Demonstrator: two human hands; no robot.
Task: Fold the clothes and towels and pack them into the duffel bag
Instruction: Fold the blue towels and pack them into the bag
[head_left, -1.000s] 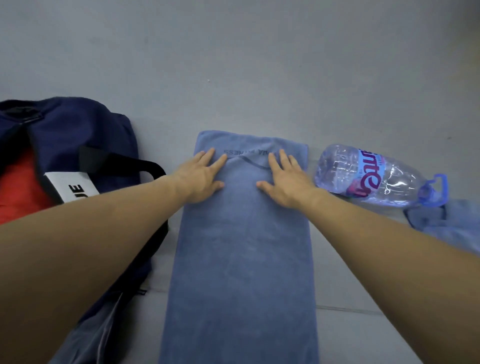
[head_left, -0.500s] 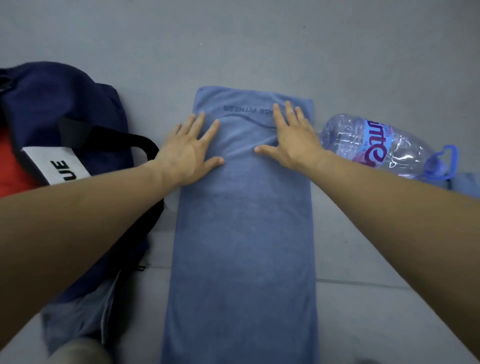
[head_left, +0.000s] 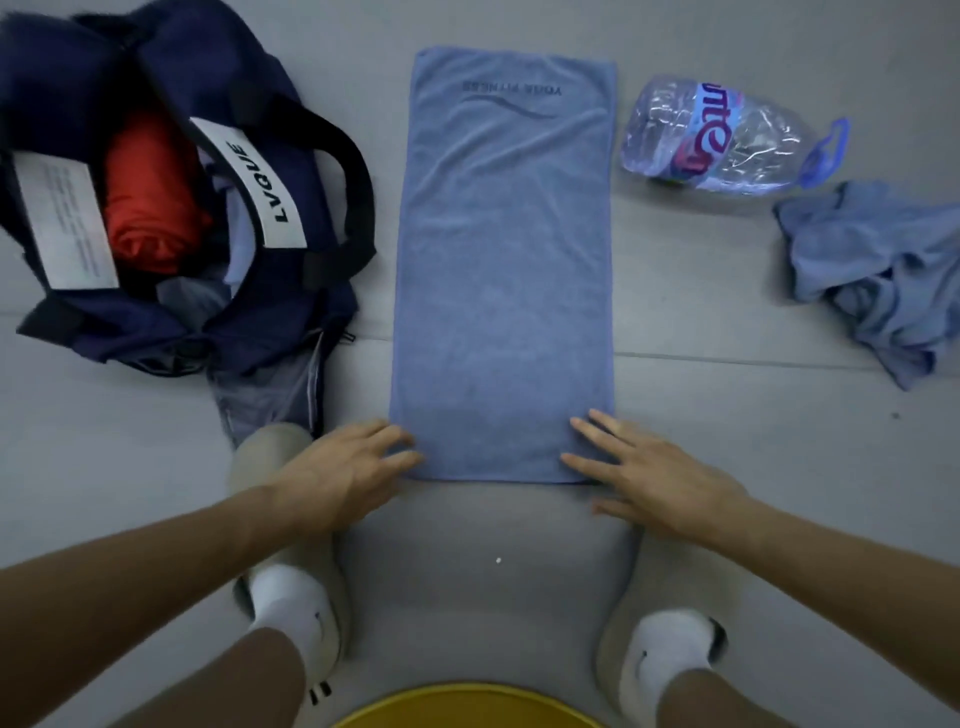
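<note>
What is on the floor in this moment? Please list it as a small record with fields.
Towel: long blue terry towel, flat on the grey floor.
Left hand: open, fingertips at the towel's near left corner.
Right hand: open, fingers on the near right corner.
Bag: navy fabric duffel bag, unzipped, left of the towel, rolled red garment inside.
Right side: clear plastic water bottle on its side; crumpled blue cloth.
</note>
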